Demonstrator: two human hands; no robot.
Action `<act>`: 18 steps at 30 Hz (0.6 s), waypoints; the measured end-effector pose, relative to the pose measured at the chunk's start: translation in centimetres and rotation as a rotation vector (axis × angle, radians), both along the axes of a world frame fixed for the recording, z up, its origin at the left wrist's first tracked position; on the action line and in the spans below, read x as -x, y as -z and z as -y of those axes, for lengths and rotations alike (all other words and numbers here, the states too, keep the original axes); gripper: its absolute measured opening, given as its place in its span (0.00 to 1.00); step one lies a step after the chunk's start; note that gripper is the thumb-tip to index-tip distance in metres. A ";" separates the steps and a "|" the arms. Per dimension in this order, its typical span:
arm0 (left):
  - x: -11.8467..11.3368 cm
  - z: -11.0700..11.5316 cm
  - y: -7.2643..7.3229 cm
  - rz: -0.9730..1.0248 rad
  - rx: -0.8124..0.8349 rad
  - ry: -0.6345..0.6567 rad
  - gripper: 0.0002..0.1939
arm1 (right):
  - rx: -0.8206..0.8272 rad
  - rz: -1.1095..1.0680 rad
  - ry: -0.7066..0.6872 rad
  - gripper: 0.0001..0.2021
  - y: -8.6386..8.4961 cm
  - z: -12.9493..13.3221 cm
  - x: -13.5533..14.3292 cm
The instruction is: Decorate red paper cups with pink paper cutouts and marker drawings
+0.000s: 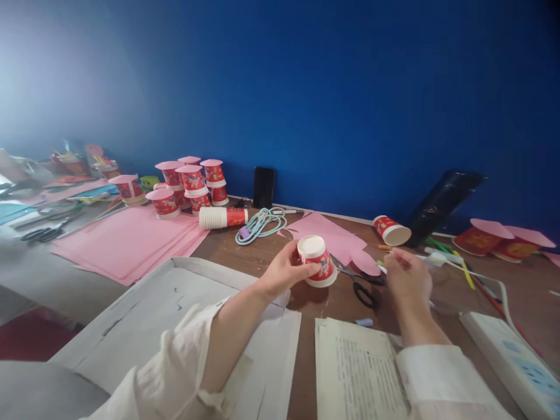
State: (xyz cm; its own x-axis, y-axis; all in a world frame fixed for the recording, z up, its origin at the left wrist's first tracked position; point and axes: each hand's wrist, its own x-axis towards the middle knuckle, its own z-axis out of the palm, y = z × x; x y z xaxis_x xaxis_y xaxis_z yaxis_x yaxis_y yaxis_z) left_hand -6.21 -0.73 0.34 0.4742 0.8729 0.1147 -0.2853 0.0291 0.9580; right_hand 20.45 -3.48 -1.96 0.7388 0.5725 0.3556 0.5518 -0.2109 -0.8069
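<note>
Left hand (282, 273) grips paper cup (324, 268), bottom up, over table (231, 249) beside scissors (371, 279). Right hand (409, 281) bunched; can't tell what it holds. Risks: hard squeeze could dent cup; careless sweep could knock scissors.

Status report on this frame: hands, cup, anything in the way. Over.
Left hand holding red paper cup, base up. Right hand curled, contents unclear. Scissors lie between cup and right hand, possibly in the way.
</note>
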 end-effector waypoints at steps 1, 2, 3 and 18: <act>-0.1 0.2 0.0 -0.086 -0.049 -0.065 0.28 | 0.013 0.011 0.018 0.20 -0.4 0.3 0.1; -0.1 0.3 0.1 -0.170 -0.090 -0.130 0.29 | 0.020 0.033 0.027 0.20 -0.8 0.5 0.2; -0.2 0.4 0.1 -0.238 -0.123 -0.186 0.29 | 0.031 0.073 0.025 0.19 -1.2 0.8 0.4; -0.3 -0.5 0.0 -0.050 0.100 -0.103 0.29 | 0.444 0.578 -0.050 0.14 0.9 -0.4 2.5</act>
